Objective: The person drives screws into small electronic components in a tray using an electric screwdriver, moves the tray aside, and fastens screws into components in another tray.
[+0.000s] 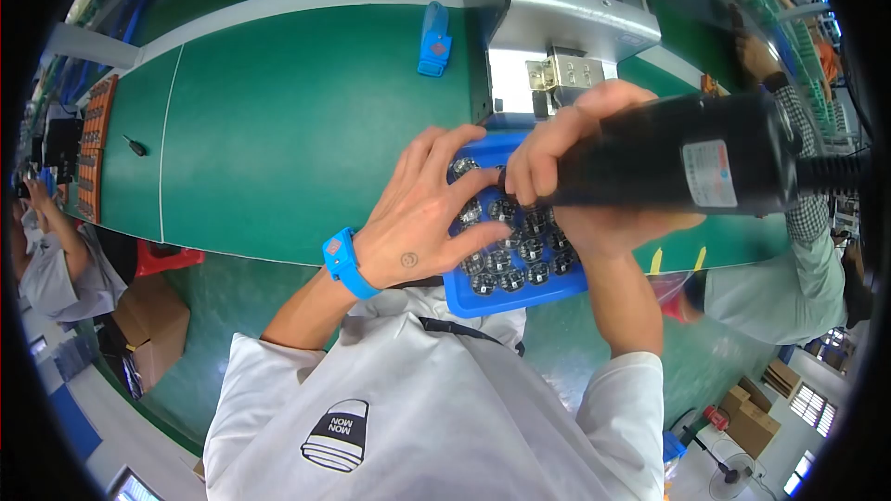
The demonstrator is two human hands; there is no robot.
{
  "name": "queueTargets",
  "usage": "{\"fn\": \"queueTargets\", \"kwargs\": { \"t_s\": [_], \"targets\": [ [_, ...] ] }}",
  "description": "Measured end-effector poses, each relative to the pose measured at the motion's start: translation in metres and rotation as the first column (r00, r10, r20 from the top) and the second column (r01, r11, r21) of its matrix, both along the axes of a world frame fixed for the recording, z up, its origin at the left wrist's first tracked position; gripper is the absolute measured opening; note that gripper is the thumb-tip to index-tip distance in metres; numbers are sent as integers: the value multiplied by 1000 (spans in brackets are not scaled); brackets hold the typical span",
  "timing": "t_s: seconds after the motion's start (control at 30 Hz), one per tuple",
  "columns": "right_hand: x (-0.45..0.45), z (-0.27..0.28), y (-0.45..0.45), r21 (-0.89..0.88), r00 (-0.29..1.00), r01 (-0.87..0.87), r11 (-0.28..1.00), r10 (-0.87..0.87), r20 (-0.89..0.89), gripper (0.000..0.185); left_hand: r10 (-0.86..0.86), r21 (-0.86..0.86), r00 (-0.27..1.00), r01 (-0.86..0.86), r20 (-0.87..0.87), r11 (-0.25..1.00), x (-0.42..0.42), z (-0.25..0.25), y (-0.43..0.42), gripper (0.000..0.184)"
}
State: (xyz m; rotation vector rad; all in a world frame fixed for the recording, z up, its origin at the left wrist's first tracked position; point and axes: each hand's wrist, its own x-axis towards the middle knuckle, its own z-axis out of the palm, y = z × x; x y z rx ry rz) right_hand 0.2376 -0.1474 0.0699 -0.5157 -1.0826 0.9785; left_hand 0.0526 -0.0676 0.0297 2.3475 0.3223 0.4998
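My right hand (594,153) is wrapped around a thick black electric screwdriver (640,158), a cylinder with a white label and a ribbed cable sleeve. Its tip end points left over a blue tray (515,301) and is hidden by my fingers. Several small round black parts (530,250) with shiny, clear-looking surfaces sit in rows in the tray. My left hand (427,209) lies across the tray's left side, fingers spread, with index finger and thumb reaching over the parts. Whether those fingertips press on one part I cannot tell. A blue wrist strap (345,263) circles my left wrist.
A metal machine (580,19) stands behind the tray on the green table (306,121). Near it lies another blue strap (434,40). Orange trays (93,148) and a small black object (135,146) are at left. Other people sit at both sides.
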Motion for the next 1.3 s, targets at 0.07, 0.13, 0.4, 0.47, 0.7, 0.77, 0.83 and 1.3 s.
{"fn": "queueTargets", "kwargs": {
  "t_s": [0.07,0.13,0.4,0.47,0.7,0.77,0.83,1.3],
  "targets": [
    [1,1,0,22,999,4,1000,-5,39,88,1,2,1000,-1,0,1000,0,1,0,48],
    [1,1,0,44,997,8,999,-11,72,88,1,4,1000,-1,-6,1000,-1,0,0,48],
    [-1,2,1,32,997,-8,999,6,71,88,6,-11,1000,-6,-11,1000,-1,0,0,48],
    [-2,5,-4,-35,996,16,999,-12,89,88,6,-10,1000,-7,-11,1000,-1,1,-1,48],
    [0,25,-10,-241,922,73,968,27,387,61,9,23,1000,-9,-12,1000,0,1,-2,47],
    [-1,24,-11,-268,898,85,960,42,439,57,6,30,1000,-6,-19,1000,0,2,-2,47],
    [-1,19,-9,-269,909,82,960,38,415,58,7,40,1000,-6,-26,999,0,2,-2,47],
    [5,45,-4,171,954,288,942,-298,36,99,101,-75,982,-90,162,993,-14,0,6,35]
  ]
}}
